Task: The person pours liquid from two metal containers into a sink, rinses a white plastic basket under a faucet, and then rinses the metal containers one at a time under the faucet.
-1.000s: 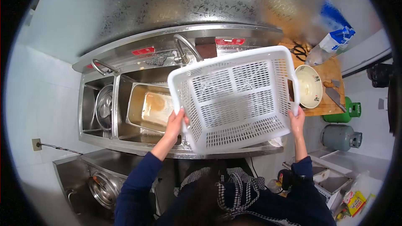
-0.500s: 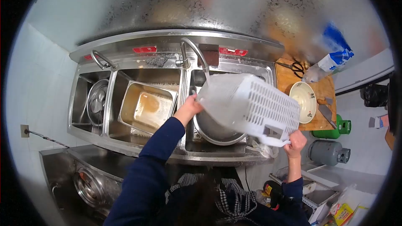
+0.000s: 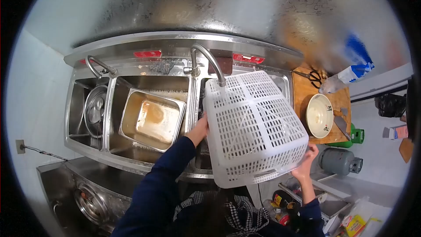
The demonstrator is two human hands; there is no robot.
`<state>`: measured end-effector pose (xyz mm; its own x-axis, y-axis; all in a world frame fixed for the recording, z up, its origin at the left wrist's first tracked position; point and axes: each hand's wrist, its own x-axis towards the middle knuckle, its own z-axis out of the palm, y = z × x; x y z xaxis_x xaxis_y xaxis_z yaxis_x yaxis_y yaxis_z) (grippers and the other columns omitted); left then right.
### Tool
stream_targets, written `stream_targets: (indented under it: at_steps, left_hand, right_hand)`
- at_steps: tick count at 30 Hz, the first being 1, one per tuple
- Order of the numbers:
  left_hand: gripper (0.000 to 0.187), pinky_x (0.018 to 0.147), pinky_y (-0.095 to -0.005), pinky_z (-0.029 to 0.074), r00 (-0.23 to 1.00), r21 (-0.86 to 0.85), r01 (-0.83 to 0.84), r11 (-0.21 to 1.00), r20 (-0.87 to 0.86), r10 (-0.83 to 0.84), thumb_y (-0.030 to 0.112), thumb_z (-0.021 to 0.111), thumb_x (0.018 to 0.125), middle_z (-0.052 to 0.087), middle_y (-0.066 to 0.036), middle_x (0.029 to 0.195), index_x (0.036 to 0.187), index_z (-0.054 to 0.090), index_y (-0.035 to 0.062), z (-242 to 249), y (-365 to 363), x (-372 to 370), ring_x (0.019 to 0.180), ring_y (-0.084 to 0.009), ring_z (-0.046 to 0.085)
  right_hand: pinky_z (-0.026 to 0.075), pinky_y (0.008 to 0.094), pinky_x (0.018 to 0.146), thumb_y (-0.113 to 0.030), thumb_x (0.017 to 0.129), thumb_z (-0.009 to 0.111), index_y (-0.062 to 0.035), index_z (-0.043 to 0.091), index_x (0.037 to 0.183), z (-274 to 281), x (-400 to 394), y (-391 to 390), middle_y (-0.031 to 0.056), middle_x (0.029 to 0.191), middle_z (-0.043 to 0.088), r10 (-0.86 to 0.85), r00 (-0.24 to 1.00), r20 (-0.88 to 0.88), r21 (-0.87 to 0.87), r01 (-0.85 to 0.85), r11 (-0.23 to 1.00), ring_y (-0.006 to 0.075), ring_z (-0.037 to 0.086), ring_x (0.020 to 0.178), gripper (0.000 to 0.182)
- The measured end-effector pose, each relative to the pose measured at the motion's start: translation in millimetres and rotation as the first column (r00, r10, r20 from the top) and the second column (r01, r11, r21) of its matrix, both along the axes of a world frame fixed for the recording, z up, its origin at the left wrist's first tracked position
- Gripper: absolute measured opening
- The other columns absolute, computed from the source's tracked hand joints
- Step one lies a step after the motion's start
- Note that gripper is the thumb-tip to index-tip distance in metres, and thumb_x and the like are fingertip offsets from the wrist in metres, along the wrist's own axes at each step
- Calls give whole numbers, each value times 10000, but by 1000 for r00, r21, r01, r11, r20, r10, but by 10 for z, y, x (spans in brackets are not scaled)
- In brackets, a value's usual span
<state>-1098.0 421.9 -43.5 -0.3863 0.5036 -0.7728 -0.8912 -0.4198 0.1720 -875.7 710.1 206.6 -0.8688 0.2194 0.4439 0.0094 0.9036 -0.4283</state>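
A white slotted plastic basket (image 3: 258,127) is held over the right sink basin, its slotted underside facing up. My left hand (image 3: 201,127) grips its left edge, the fingers partly hidden behind the rim. At the lower right corner, my right hand (image 3: 306,162) has its fingers wrapped round the basket's side. The spout of the middle faucet (image 3: 210,59) ends right at the basket's top edge. Most of the right basin and whatever lies in it are hidden under the basket.
A steel pan (image 3: 153,118) lies in the middle basin, and a round pot (image 3: 94,110) in the left one. On the wooden board (image 3: 302,94) at right are a bowl (image 3: 319,116), scissors (image 3: 312,77) and a cleaver (image 3: 341,125). Gas cylinders (image 3: 335,161) stand beyond.
The basket has turned from its tilted, sideways pose so that its slotted underside now faces up. Both hands keep hold of it, and my right hand is slightly lower.
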Motion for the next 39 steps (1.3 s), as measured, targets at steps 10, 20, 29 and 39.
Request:
stream_targets:
  at_steps: [10, 20, 29, 39]
  left_hand:
    - [449, 620, -294, 456, 934, -262, -57, 963, -355, -41, 373, 295, 917, 571, -84, 840, 996, 516, -10, 347, 307, -34, 699, -152, 549]
    - [106, 532, -283, 460, 920, -157, 6, 988, -386, -67, 61, 421, 849, 507, -58, 702, 812, 515, 26, 1079, 654, -618, 580, -173, 519]
    - [298, 770, -339, 461, 903, -65, 269, 961, -330, -275, 188, 342, 872, 578, -119, 927, 1034, 494, -11, 1570, -40, -595, 819, -222, 580]
    - [265, 835, -456, 440, 1000, 330, -18, 944, 6, 17, 135, 323, 864, 459, -217, 1085, 1024, 419, -54, 204, 463, -1446, 971, -353, 501]
  right_hand:
    - [514, 366, 714, -219, 821, 456, 8, 504, 1061, -722, 308, 550, 122, 988, 589, 113, 802, 586, -720, 580, -380, 239, 594, 862, 334]
    - [517, 349, 624, -253, 832, 450, -5, 546, 987, -948, 21, 79, 118, 928, 606, 10, 647, 763, -617, 733, -286, 237, 609, 789, 307]
    - [505, 338, 566, -269, 828, 452, -28, 569, 940, -305, 185, -926, 118, 888, 613, 148, 650, 746, -431, 640, -636, 238, 610, 748, 290]
    - [272, 175, 373, -274, 764, 552, -46, 499, 676, -671, -22, -955, -28, 541, 423, 572, 679, 460, 151, 575, -804, 55, 357, 427, 250]
